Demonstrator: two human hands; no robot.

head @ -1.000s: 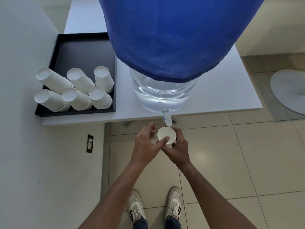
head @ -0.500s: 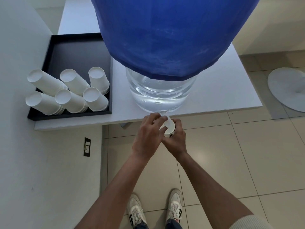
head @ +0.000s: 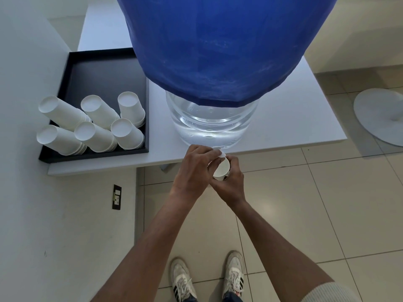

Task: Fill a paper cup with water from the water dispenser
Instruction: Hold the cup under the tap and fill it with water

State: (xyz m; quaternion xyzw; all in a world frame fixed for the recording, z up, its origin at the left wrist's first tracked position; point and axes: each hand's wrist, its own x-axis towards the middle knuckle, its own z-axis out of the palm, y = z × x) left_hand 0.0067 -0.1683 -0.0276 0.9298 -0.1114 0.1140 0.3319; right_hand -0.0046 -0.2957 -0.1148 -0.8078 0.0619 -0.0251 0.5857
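Right hand [head: 231, 182] grips one small white paper cup [head: 222, 170] from below and the right side, fingers wrapped round its wall. Cup is tilted, mouth facing up and toward the camera, held just off the near edge of the white rectangular table [head: 305, 118], directly under the small white tap [head: 221, 153] of the clear water jug with blue cloth cover [head: 211, 57]. Left hand [head: 194, 173] is curled over the tap, fingertips on it; can't tell if it is pressing. No water visible in the cup from here.

Edges: jug base sits right at the table's near edge, tap overhanging it. Black rectangular tray [head: 72, 83] sits at the table's left near corner, its left rim against the white wall [head: 32, 192], its right rim just beside the jug. Open tiled floor [head: 316, 203] to the right and near side of the hands; wall closes off the left.

Counts: one cup in hand, six stacks of white paper cups [head: 93, 125] upside down in the tray's near half, in two rows of three; far half of tray bare. One jug, one tap, one tray. One black wall socket [head: 116, 197] under the table's edge. One round white disc base [head: 379, 114] on the floor far right. Two white sneakers [head: 209, 277] at the near edge.
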